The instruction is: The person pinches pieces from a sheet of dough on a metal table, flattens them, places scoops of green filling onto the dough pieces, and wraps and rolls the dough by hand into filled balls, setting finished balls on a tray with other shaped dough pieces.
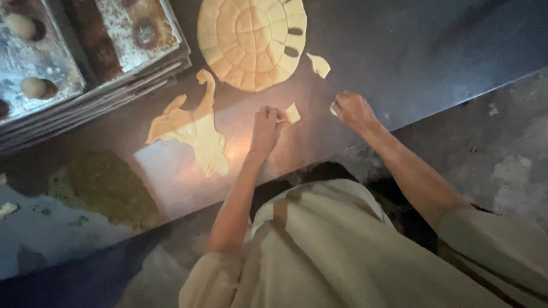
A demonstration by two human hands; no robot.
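Note:
My left hand (267, 126) pinches a small square piece of pale dough (293, 113) just above the dark worktop (411, 51). A little to the right, my right hand (353, 109) is curled around another small bit of dough (333, 109), mostly hidden by the fingers. Beyond both hands lies a round sheet of dough (251, 40) scored into many small squares, with two pieces gone from its right side. One loose scrap (319, 65) rests beside that round.
An irregular flattened sheet of leftover dough (191, 128) lies left of my left hand. Stacked metal baking trays (103, 85) sit at the far left, holding a couple of dough balls (32, 86). The counter edge runs diagonally, with concrete floor (508, 154) to the right.

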